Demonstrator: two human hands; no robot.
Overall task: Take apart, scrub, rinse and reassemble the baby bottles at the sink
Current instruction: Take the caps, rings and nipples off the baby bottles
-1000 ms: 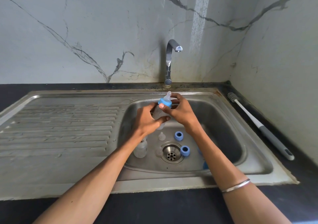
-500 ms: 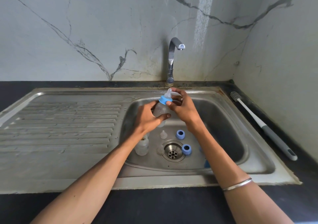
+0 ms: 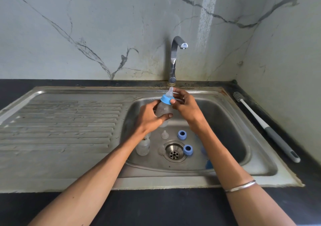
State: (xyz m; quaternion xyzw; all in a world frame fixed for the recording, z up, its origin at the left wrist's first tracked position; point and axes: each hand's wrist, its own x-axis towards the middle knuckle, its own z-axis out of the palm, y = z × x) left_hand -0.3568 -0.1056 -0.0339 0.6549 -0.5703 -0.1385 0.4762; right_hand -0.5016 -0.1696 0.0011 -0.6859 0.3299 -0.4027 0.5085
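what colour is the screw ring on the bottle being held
Light blue; the screw ring sits under the clear teat, seen best in the head view.

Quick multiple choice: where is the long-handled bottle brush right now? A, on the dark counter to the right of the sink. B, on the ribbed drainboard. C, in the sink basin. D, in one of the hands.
A: the bottle brush lies on the dark counter beside the sink's right rim.

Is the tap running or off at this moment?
Off. No stream falls from the tap spout above the sink, and nothing splashes on the bottle held beneath.
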